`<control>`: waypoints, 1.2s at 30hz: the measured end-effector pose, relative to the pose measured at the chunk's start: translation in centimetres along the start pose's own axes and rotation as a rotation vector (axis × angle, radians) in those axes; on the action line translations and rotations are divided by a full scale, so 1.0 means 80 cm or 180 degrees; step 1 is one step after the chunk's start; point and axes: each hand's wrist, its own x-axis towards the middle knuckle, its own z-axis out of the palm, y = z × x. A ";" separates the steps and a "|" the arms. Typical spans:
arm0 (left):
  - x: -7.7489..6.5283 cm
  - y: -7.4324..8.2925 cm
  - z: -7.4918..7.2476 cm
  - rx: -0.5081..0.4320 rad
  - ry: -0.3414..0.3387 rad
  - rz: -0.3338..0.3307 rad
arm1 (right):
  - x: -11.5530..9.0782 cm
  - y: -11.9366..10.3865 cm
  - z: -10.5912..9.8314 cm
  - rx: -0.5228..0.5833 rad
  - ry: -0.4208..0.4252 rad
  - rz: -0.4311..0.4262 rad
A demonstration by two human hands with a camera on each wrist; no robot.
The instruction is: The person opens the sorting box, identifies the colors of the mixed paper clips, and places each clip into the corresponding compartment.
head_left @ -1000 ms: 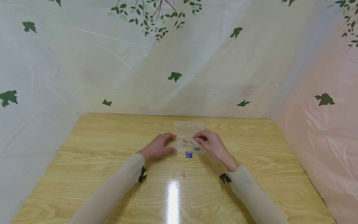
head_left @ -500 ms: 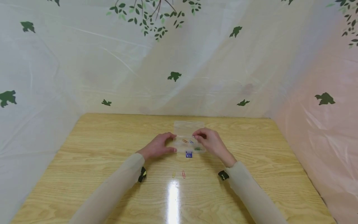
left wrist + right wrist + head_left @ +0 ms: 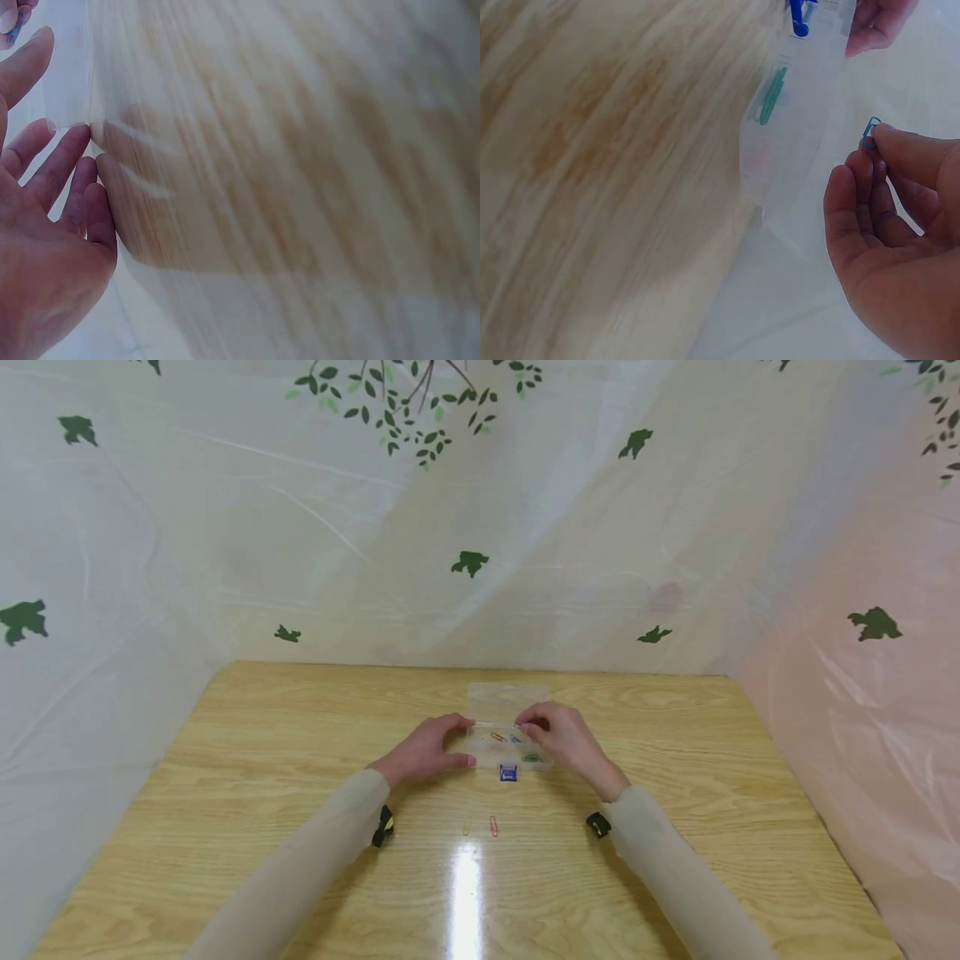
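A clear plastic box [image 3: 487, 758] lies with its lid [image 3: 508, 700] swung back. My left hand [image 3: 427, 750] holds its left end, thumb at the front and fingers at the back. Over the box, my right hand [image 3: 566, 739] pinches a small blue paper clip [image 3: 870, 133] between thumb and forefinger. Inside lie an orange paper clip [image 3: 498, 737], a blue one [image 3: 515, 738] and a green one [image 3: 772, 96], the green near the front right. A blue clasp [image 3: 508, 772] sits at the box's front. In the left wrist view, the left fingers [image 3: 64, 161] touch the box's edge.
Nearer on the wooden table [image 3: 337, 710] lie a yellow paper clip [image 3: 467, 827] and a red one [image 3: 493, 826]. A bright light reflection falls just below them. Pale sheeting [image 3: 375, 568] with leaf prints stands behind the table and along both sides.
The right hand has shifted very slightly up and left over the box. The left hand, the box and the loose paper clips keep their places.
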 end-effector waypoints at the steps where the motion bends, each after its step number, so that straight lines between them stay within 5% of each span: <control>1: 0.000 0.000 0.000 0.0003 0.0003 0.0005 | 0.001 0.000 0.001 -0.0029 -0.0008 0.0010; 21: -0.002 0.001 0.002 -0.0042 0.0024 0.0022 | 0.011 0.004 0.010 -0.0401 -0.0161 0.0050; 36: -0.002 -0.001 0.002 -0.0027 0.0027 -0.0010 | 0.005 0.004 0.005 -0.0269 -0.0068 0.0115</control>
